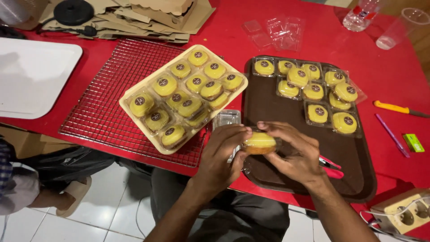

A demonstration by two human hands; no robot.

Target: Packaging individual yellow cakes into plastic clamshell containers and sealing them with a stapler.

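Note:
Both hands hold one round yellow pastry (pixel 259 142) in a clear plastic case over the near left edge of the brown tray (pixel 277 107). My left hand (pixel 221 157) grips its left side, my right hand (pixel 293 152) its right side. A cream tray (pixel 134 117) full of several packed yellow pastries (pixel 188 89) rests on a wire cooling rack (pixel 107 103) to the left. Several more packed pastries (pixel 313 87) lie at the far end of the brown tray. An empty clear case (pixel 226 118) sits between the two trays.
The red table (pixel 322 40) also holds a white tray (pixel 31 76), flattened cardboard boxes (pixel 148 18), empty clear cases (pixel 275 31), a bottle (pixel 363 15), a plastic cup (pixel 401 27), a yellow cutter (pixel 396 108), a purple pen (pixel 392 134), a green box (pixel 413 142), a red-handled tool (pixel 331 168) and a power strip (pixel 403 210).

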